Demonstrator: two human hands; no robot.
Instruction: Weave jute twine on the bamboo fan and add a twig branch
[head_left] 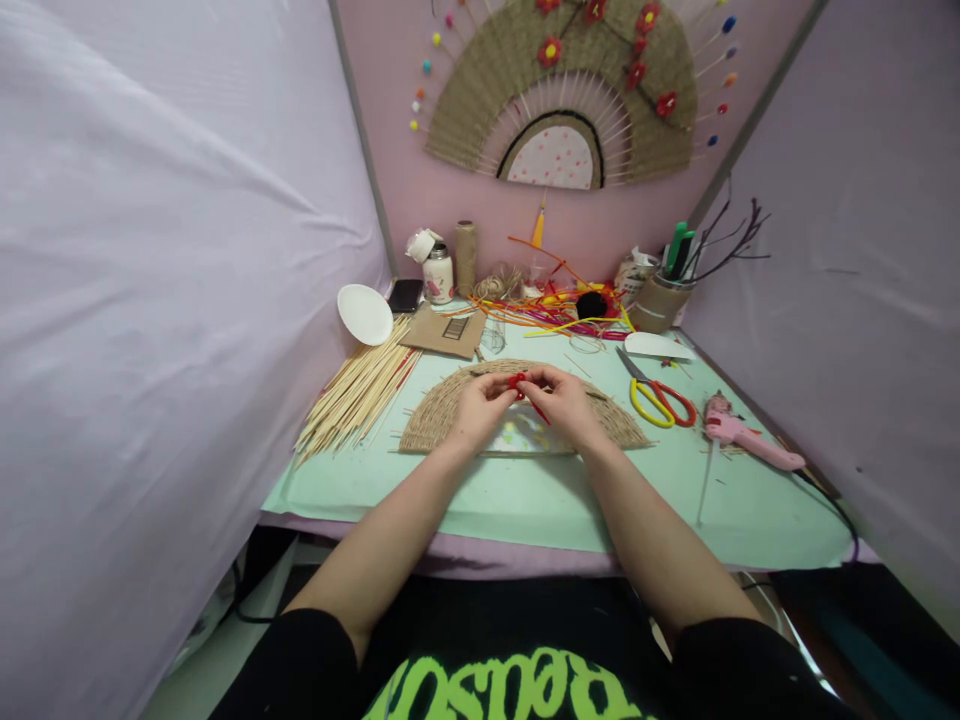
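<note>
My left hand (480,403) and my right hand (564,400) meet over a half-round woven straw fan (435,420) lying on the pale green table (540,500). Both hands pinch a small red strip (519,382), which is curled into a loop between my fingertips. A red tail of the strip runs down under my right hand. The middle of the fan is hidden behind my hands.
A bundle of bamboo sticks (358,395) lies left of the fan. Red and yellow scissors (660,398) and a pink glue gun (742,432) lie to the right. Coloured strips (555,310), a white dish (364,313), a phone (406,295), a jar (439,274), twine spool (466,257) and a pen holder (660,300) stand at the back.
</note>
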